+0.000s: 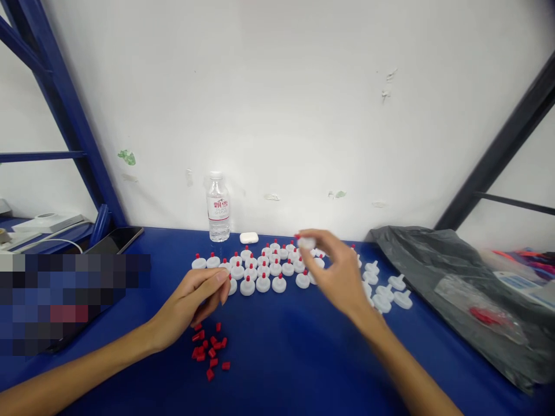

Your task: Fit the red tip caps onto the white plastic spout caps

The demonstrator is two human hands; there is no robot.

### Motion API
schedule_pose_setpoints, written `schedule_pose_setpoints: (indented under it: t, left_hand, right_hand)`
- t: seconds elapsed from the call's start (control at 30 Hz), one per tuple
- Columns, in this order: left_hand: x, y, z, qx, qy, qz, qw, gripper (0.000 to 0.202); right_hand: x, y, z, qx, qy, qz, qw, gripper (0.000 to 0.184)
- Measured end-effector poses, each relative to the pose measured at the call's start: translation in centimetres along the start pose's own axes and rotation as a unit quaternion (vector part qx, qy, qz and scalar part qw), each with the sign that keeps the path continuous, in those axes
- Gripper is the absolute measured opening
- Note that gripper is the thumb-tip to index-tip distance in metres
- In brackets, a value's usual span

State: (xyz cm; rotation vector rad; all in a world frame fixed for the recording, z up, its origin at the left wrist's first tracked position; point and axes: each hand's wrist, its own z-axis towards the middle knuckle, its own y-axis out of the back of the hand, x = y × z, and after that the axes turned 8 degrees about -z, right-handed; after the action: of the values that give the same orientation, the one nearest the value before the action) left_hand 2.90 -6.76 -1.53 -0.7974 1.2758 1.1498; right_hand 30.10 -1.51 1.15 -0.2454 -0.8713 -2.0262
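Note:
My right hand (340,274) is raised over the right part of the group, its thumb and fingers pinching a white nozzle cap (307,242) with a red tip. My left hand (195,300) is closed in a pinch at the near left edge of the group; whatever it may hold is hidden. White nozzle caps with red tips (263,283) stand upright in a loose cluster. On the right lie several plain white nozzle caps (382,301), some tilted, without red tips. Small red tip covers (212,352) are scattered just below my left hand.
A water bottle (218,208) and a small white case (248,237) stand by the wall on the blue table (277,358). To the right, a grey plastic bag (433,260) bears a clear bag (481,312) with red pieces inside. A dark phone-like device (119,238) lies at left.

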Motion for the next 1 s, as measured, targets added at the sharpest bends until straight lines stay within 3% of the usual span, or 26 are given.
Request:
schedule_pose_setpoints:
  t: [0.07, 0.2, 0.3, 0.4, 0.5, 0.83, 1.0]
  left_hand:
    - [-0.1, 0.3, 0.0, 0.006, -0.012, 0.028, 1.000, 0.050]
    - [-0.9, 0.5, -0.2, 0.081, -0.065, 0.186, 0.977, 0.045]
    - [-1.7, 0.2, -0.2, 0.128, -0.084, 0.304, 0.940, 0.024]
    - [-2.3, 0.0, 0.0, 0.183, -0.075, 0.357, 0.913, 0.005]
    - [-2.4, 0.0, 0.0, 0.227, -0.038, 0.366, 0.902, 0.005]
    - [-2.3, 0.0, 0.0, 0.224, 0.016, 0.355, 0.907, 0.004]
    - [-2.0, 0.0, 0.3, 0.210, 0.023, 0.349, 0.913, 0.014]
  right_hand:
    - [-2.2, 1.4, 1.1, -0.042, -0.056, -0.060, 0.996, 0.013]
    - [-6.4, 3.1, 1.9, -0.043, -0.110, -0.190, 0.975, 0.016]
    - [-8.8, 3.4, 1.8, -0.011, -0.101, -0.267, 0.958, 0.020]
    - [-10.1, 3.3, 1.7, 0.034, -0.118, -0.331, 0.936, 0.023]
    - [-10.6, 3.1, 1.6, 0.099, -0.154, -0.349, 0.919, 0.025]
    - [-11.6, 2.1, 0.7, 0.177, -0.174, -0.327, 0.912, 0.015]
    - [-12.4, 3.0, 1.1, 0.152, -0.173, -0.343, 0.911, 0.025]
